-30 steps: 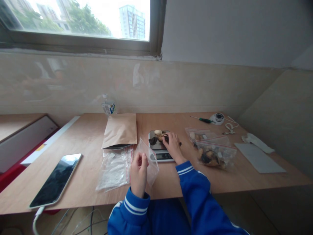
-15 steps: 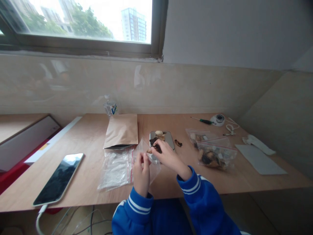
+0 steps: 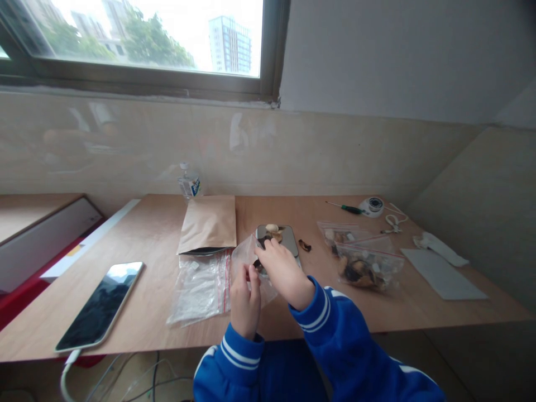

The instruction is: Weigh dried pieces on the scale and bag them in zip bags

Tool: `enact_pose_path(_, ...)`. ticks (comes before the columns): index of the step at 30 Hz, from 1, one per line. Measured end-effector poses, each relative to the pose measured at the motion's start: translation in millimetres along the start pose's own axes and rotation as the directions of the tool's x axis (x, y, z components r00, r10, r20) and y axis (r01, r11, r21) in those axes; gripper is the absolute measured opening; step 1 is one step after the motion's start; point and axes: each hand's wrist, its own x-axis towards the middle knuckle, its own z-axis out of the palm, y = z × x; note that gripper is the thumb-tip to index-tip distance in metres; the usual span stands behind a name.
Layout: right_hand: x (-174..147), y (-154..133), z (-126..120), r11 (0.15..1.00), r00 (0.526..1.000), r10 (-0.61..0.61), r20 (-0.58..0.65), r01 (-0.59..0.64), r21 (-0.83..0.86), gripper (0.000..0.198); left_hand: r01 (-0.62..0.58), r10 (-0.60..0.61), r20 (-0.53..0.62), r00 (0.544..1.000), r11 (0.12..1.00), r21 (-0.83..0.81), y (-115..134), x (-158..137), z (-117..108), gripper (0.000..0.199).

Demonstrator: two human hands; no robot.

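Left fingers [image 3: 255,286] pinched on clear bag [image 3: 244,252]; right fingers [image 3: 271,252] curled, hold unclear, partly hiding scale [image 3: 290,239]. Brown pouch [image 3: 209,224] beyond.

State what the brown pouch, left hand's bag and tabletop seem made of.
Brown pouch: probably matte kraft paper, tan and softly creased. Bag in the left hand: likely thin, smooth plastic, being see-through. Tabletop: wood or laminate, low-sheen, faintly grained.

A wooden table [image 3: 146,234] carries a phone [image 3: 100,307], scale [image 3: 290,240], screwdriver [image 3: 352,210] and 2 filled bags [image 3: 364,269].
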Motion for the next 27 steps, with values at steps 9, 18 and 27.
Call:
enact_pose_path(9,4.1,19.6,7.4,0.837,0.993,-0.068,-0.098,0.110,0.536,0.035,0.136,-0.138,-0.009,0.990,0.985,-0.101,-7.7,0.6,-0.9,0.034)
enact_pose_path(18,34.2,56.0,70.1,0.833,0.914,0.272,-0.300,-0.067,0.549,0.022,0.195,-0.224,-0.097,0.970,0.951,-0.241,-17.1,-0.1,0.8,0.037)
enact_pose_path(27,33.3,56.0,94.4,0.892,0.931,0.241,-0.276,-0.100,0.441,0.021,0.241,-0.258,-0.038,0.965,0.938,-0.248,-21.2,-3.0,-0.9,0.034)
